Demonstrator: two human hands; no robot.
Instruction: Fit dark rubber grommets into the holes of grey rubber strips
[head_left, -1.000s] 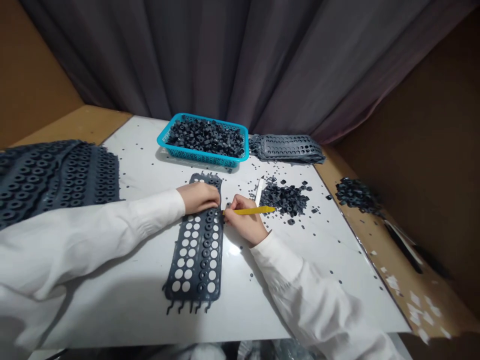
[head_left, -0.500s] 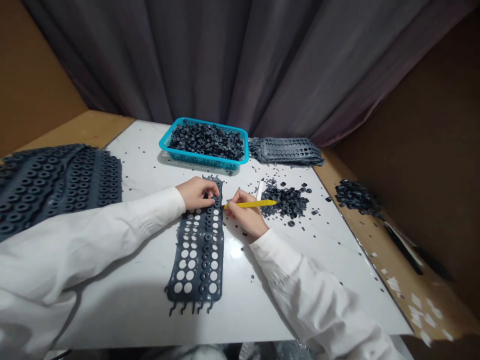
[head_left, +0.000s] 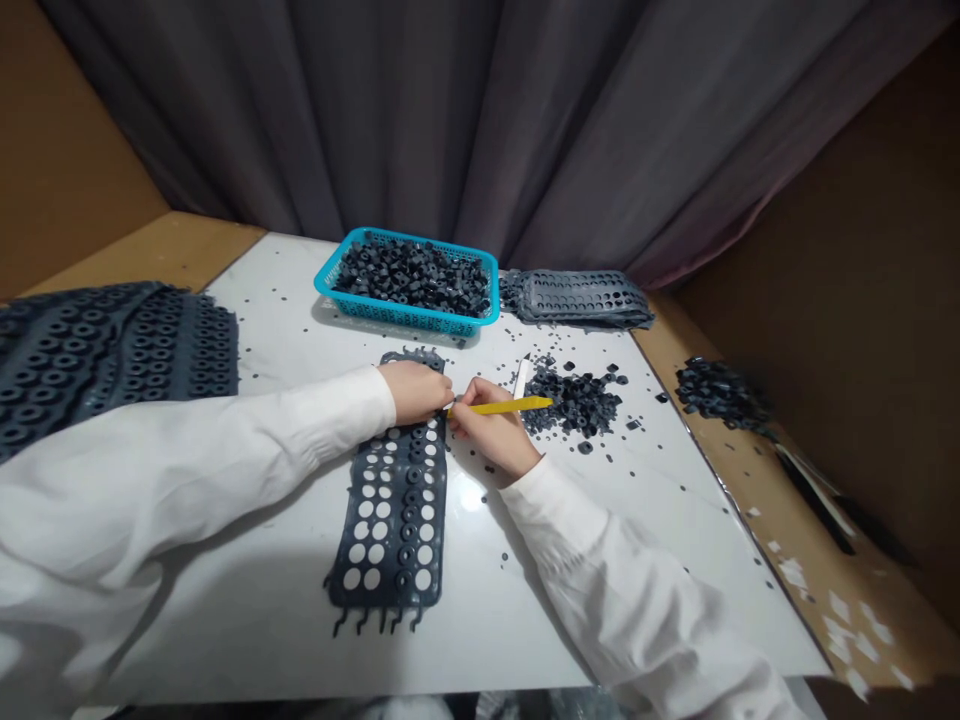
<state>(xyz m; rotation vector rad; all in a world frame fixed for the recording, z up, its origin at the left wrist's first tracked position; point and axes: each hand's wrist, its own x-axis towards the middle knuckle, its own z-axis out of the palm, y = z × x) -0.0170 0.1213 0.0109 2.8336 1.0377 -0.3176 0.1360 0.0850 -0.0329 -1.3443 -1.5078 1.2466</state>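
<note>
A dark grey rubber sheet (head_left: 390, 535) lies lengthwise on the white table, with columns of round holes showing white and one column of raised rings. My left hand (head_left: 416, 390) is closed over the sheet's far part, its fingertips together at the right edge; what they pinch is hidden. Close beside it, my right hand (head_left: 495, 428) grips a slim yellow pen-like tool (head_left: 517, 405), its tip end at the left fingertips. Just right of that hand is a heap of small black rubber pieces (head_left: 577, 402), with a white pen-like tool (head_left: 522, 376) at its left.
Behind the sheet stands a blue basket (head_left: 334, 297) full of black pieces. Stacked punched sheets (head_left: 585, 298) lie to its right, uncut ringed sheets (head_left: 127, 345) at the left. Another black pile (head_left: 720, 393) and white scraps (head_left: 855, 630) sit on the brown right-hand surface.
My left hand has moved right, and its fingers have closed beside the yellow tool's tip. My right hand stays nearly in place with the tool. The view has shifted slightly.
</note>
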